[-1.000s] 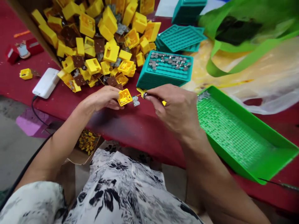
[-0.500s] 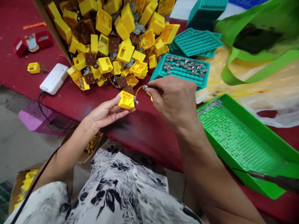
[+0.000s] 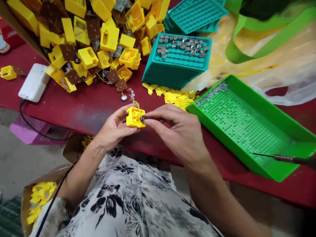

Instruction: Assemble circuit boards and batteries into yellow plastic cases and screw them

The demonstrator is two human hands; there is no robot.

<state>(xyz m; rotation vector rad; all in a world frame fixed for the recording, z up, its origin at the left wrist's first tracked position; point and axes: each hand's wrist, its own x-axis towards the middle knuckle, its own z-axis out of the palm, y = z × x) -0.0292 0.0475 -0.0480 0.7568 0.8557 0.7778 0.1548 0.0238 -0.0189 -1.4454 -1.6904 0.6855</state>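
My left hand [image 3: 116, 126] grips a small yellow plastic housing [image 3: 133, 118], its open side facing up and toward my right. Thin yellow wires run from the housing, and a small metal contact piece [image 3: 132, 95] sticks up behind it. My right hand [image 3: 177, 126] pinches a small round dark speaker [image 3: 143, 119] between thumb and forefinger, at the housing's right edge. Whether the speaker sits inside the housing I cannot tell. Just beyond lie a brown circuit board [image 3: 121, 85] and a small round disc [image 3: 123, 97].
A heap of yellow housings [image 3: 89, 57] spills from a carton at the back left. Stacked teal trays [image 3: 176, 70] carry button cells. Flat yellow pieces [image 3: 179, 98] lie before them. Right stands a green basket [image 3: 249, 138] with a screwdriver [image 3: 283, 158] over it. A white power bank [image 3: 34, 82] lies left.
My right hand has brought the speaker leftward and down to the housing. My left hand has turned the housing, and its fingers wrap it more closely. The camera view has shifted.
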